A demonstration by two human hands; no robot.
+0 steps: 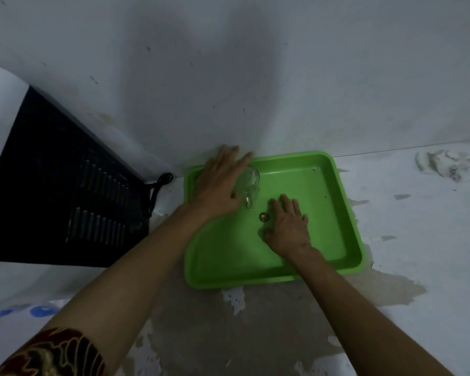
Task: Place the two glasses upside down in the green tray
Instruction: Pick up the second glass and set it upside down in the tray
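The green tray [345, 213] lies on the floor against the wall. In its far-left part is a clear glass [251, 180] with a handle that points toward me. My left hand [219, 183] lies over the glass's left side, fingers stretched along it and thumb near the handle. My right hand [288, 226] is palm-down over the tray's middle, fingers bent downward. Whatever is under its palm is hidden, so no second glass can be made out. A small dark round object [263, 217] sits beside the right hand's index finger.
A dark slatted crate [65, 185] stands at the left, with a black cord [158, 185] beside the tray's far-left corner. The wall rises just behind the tray. The floor is stained and patchy. Printed sheets [25, 316] lie at the lower left.
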